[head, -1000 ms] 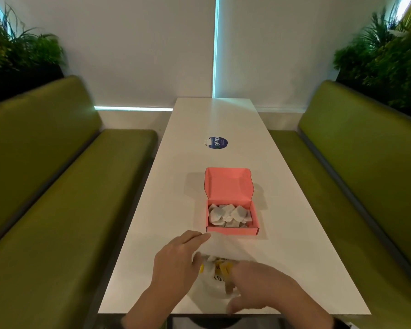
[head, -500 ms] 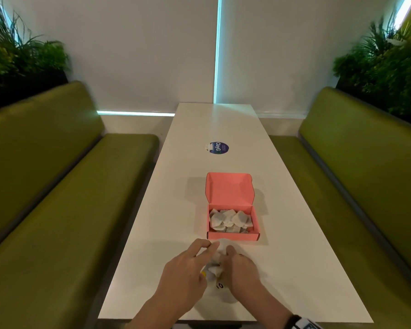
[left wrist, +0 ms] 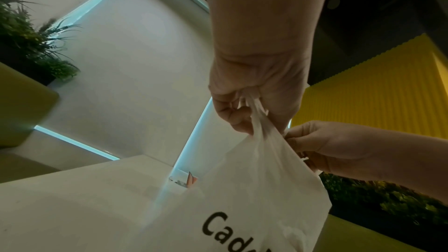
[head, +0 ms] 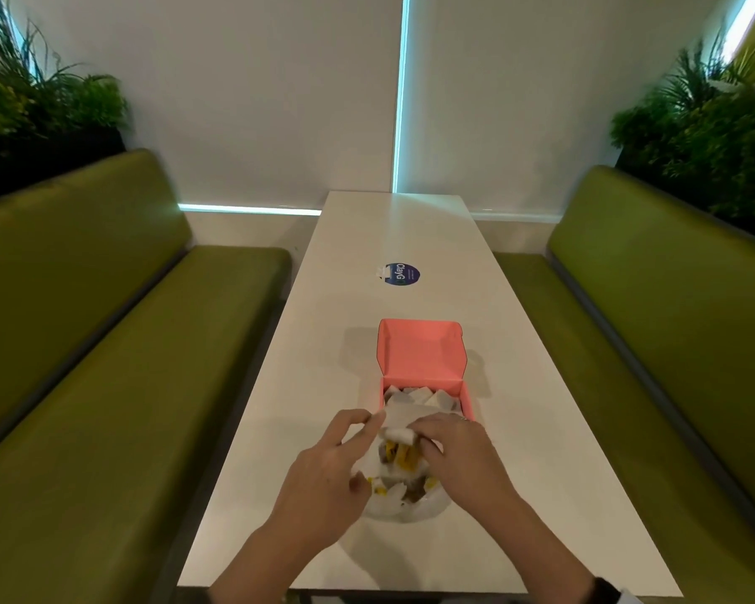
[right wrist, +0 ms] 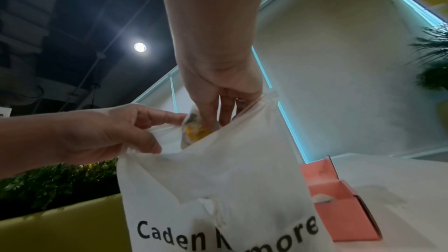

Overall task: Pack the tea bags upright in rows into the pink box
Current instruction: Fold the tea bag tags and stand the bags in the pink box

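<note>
**Fishing the next tea bag out of the sack**

We see the white plastic bag [head: 404, 494] resting on the white table [head: 245, 494], just in front of the pink box [head: 468, 396], and both hands are busy at its mouth. The left hand [left wrist: 252, 93] pinches the gathered rim of the bag between thumb and curled fingers and lifts it, which in our judgement is done to keep the opening wide and the limp plastic from collapsing. The right hand [right wrist: 218, 91] reaches down into that opening, its fingers closed around a tea bag [right wrist: 196, 133] with a yellow tag (we can make out the pale sachet and the yellow, little more). More tea bags with yellow tags lie in the sack below.

The pink box stands with its lid tipped up and back, so nothing blocks the drop from above. Inside it several white tea bags [head: 415, 396] already lie, rather jumbled; we cannot tell whether any stands upright in a row.

Against the frame half a second ago, both hands have risen and moved forward, towards the box: then they were low over the sack near the table edge, now they partly cover the box's near wall. The bag's rim is lifted higher and its contents show more plainly. The box itself has not shifted.
</note>
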`<state>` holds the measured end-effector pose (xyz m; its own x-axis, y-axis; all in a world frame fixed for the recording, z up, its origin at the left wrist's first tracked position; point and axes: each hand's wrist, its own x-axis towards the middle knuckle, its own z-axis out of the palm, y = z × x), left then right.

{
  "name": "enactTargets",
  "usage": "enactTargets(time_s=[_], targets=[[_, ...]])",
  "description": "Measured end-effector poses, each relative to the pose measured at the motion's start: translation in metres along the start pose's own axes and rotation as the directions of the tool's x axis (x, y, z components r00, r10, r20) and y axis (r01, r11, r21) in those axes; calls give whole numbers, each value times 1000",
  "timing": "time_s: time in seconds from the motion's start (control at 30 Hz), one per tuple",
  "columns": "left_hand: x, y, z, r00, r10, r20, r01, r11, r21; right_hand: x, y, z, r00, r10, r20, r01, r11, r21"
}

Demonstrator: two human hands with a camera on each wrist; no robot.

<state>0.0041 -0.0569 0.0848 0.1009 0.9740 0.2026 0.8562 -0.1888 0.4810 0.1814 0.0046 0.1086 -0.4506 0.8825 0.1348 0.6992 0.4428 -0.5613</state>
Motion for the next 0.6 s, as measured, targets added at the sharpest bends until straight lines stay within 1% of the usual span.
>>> enactTargets(time_s=[0.1,0.13,0.17,0.23,0.27,0.33,0.4,0.47,0.53,0.57,0.6], targets=[[3,10,-14,999,-49,-6,49,999,-1,-1,-4,-3,990,105,-98,-74,959,273],[3,12,-19,997,-82,2,82,997,-9,0,-5,-4,982,153,-108,-105,929,355],[3,13,-23,993,-114,-6,114,993,-17,2,-5,-5,973,204,-109,-132,877,462],[2,10,-32,985,-166,-57,163,985,-50,3,-9,-9,951,298,-82,-159,698,698],[2,7,-36,980,-184,-81,179,981,-71,4,-11,-12,939,337,-63,-163,601,783],[3,-2,-44,969,-208,-137,196,976,-92,3,-14,-20,924,382,-21,-158,430,889],[5,-10,-53,950,-225,-216,203,972,-119,2,-11,-27,917,398,7,-143,314,939],[10,-18,-59,920,-225,-322,190,972,-139,2,-6,-31,913,409,15,-140,277,951],[20,-25,-61,888,-191,-419,157,981,-114,0,-1,-32,901,434,4,-142,287,947],[27,-27,-60,880,-166,-445,141,986,-90,-1,2,-31,893,449,-6,-141,293,946],[35,-31,-55,884,-137,-448,121,991,-64,-2,3,-31,886,464,-14,-141,297,944]])
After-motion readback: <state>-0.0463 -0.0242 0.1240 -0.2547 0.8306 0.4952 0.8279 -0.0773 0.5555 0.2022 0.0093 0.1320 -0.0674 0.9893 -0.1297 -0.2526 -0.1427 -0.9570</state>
